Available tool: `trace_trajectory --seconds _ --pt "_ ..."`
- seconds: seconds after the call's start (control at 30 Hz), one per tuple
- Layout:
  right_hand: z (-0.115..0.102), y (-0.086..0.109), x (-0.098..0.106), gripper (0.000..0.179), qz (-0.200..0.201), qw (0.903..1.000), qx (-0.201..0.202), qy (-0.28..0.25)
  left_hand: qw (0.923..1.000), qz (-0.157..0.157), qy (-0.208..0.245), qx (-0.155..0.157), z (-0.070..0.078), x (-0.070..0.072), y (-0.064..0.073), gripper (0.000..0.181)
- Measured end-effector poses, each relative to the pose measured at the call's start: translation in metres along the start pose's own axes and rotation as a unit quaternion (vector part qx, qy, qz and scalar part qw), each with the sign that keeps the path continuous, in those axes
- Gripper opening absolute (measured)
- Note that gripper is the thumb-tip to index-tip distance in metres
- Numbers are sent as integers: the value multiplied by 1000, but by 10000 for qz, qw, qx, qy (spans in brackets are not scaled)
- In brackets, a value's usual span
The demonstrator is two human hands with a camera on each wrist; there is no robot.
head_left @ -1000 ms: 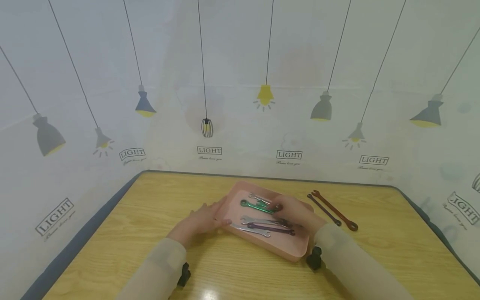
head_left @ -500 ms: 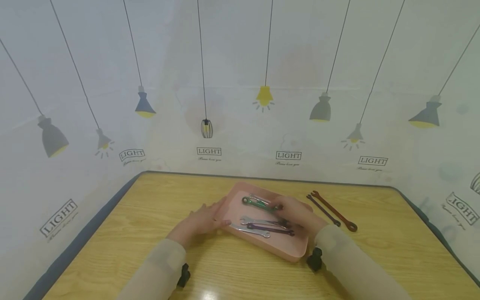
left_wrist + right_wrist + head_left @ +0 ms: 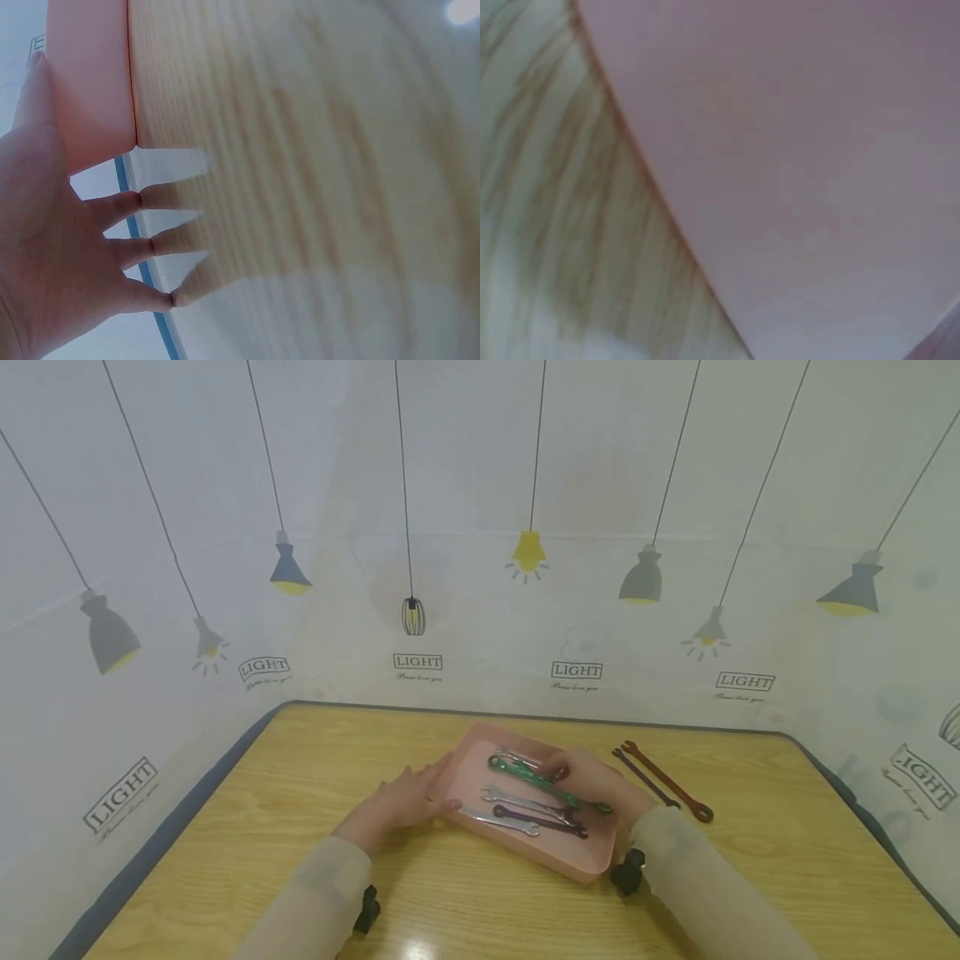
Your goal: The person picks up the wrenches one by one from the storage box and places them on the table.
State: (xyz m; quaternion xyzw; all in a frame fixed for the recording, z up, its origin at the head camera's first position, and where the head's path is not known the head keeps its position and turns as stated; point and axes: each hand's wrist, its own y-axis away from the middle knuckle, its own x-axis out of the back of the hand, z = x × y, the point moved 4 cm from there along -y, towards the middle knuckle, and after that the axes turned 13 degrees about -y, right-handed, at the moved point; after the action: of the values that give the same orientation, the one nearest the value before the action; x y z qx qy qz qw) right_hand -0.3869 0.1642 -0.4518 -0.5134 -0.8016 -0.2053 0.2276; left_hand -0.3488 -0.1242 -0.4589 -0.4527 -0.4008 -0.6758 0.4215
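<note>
In the head view, a pink tray (image 3: pixel 467 779) sits askew on the table. My left hand (image 3: pixel 405 797) rests at its left end, thumb over the rim; the left wrist view shows the other fingers spread straight outside the tray wall. My right hand (image 3: pixel 588 779) reaches into the tray, its curled fingers at the middle of a green wrench (image 3: pixel 519 771). That wrench lies slantwise, both ends showing. A silver wrench (image 3: pixel 506 752) lies beyond it, partly hidden by the hand. Nearer lie a silver wrench (image 3: pixel 517 797), a purple wrench (image 3: pixel 536 821) and another silver wrench (image 3: pixel 502 821).
Right of the tray, a dark purple wrench (image 3: pixel 647 777) and a red-brown wrench (image 3: pixel 667 779) lie side by side on the wooden table (image 3: pixel 315 793). A pale printed backdrop (image 3: pixel 480 643) surrounds the table. The right wrist view shows mostly the tray wall (image 3: pixel 780 180).
The green wrench has shifted slightly right, and its near right end now shows beneath my right hand. My right hand has barely moved; the left hand stays at the rim.
</note>
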Motion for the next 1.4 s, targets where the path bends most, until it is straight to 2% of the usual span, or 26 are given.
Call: trace_trajectory --seconds 0.1,0.23,0.37,0.5,0.73,0.93,1.1,1.23,1.4 --pt "3 1 3 30 31 9998 156 -118 10000 -28 28 9 1 1 1 83" --pt "6 5 14 28 173 9987 59 -473 10000 -59 55 -22 2 1 1 83" --pt "-2 13 29 27 370 9982 -27 -474 9999 -81 88 15 1 1 0 83" --pt "-8 21 41 27 389 9977 -2 -559 10000 -78 57 23 -1 0 -1 83" --pt "-3 38 66 27 558 9940 272 -897 10000 -67 -50 -25 -1 -1 -2 83" --pt "0 58 83 28 686 9941 532 -651 9999 -101 -63 26 0 1 0 83" --pt "15 70 94 26 875 9941 280 -582 9999 -117 -26 53 1 2 0 82" --pt "23 79 103 26 932 9936 485 -413 9999 -81 -71 19 2 1 0 83" --pt "30 94 114 29 1041 9921 467 -519 9999 -60 -93 13 1 1 0 83"
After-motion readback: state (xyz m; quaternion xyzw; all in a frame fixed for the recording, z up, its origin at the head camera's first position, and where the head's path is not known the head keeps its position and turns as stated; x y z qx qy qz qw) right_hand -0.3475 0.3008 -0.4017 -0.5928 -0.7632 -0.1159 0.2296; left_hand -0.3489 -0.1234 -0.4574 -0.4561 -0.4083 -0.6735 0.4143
